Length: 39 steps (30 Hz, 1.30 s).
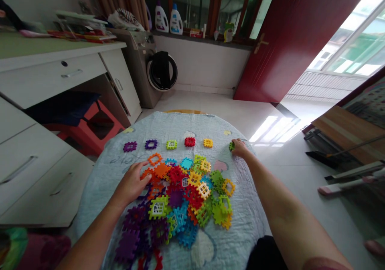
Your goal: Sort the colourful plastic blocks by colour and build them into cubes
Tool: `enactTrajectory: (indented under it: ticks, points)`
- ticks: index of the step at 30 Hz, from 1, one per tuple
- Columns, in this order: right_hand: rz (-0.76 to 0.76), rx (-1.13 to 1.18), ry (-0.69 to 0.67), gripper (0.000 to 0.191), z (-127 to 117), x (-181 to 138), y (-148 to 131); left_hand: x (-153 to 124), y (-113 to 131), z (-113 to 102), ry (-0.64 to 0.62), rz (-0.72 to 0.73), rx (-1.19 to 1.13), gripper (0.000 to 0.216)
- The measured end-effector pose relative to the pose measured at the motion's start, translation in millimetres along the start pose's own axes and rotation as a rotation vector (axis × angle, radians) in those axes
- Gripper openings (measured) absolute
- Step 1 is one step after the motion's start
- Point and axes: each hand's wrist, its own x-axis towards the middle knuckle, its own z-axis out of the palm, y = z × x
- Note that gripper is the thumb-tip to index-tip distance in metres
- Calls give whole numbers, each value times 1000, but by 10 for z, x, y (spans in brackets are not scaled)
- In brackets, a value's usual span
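Observation:
My left hand (134, 182) rests at the left side of a heaped pile of plastic building blocks. Its fingers are stretched out and apart, touching or just over orange blocks (161, 171). At the right end of a row, my right hand (239, 147) pinches a small green block (231, 146), partly hidden by the fingers. Leftward in that row lie a yellow block (207, 143), a red block (189, 142), a light green block (171, 144), a dark purple block (150, 144) and a purple block (130, 146). The pile also has blue blocks (188, 234).
A pale blue cloth (96, 189) covers the round table. Beyond it stand a washing machine (141, 61) with its door open and a red door (288, 33). To the left are a white desk (39, 71) and a red stool (99, 119).

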Motion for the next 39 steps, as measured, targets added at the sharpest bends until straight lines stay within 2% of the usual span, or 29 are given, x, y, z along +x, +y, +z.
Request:
enactTrajectory:
  ticks: [4,6,9,13,16,18,21,28,39]
  points:
    - [47,-8,-16,60,-33,-1,78,-14,33,-18,-7,-9,-4,52]
    - [76,-10,-11,68,-43,-2,28,-17,45,-23,-1,-1,-7,52]
    - [-2,25,10,81,-41,18,-221,-16,56,-22,16,12,-9,49]
    - [-249,128,27,77,50,102,-733,-21,59,-21,14,22,-8,49]
    - [-259,135,48,75,147,202,-1010,-32,53,-30,9,34,-6,51]
    - [-254,126,46,70,189,263,-1072,-37,45,-38,13,43,-3,51]
    - [-251,116,49,64,194,299,-974,-36,36,-43,31,48,-2,49]
    - [-163,100,96,67,131,196,-470,-36,47,-16,57,67,-22,47]
    - [-178,133,83,74,168,214,-618,-49,69,-47,-5,35,-44,51]
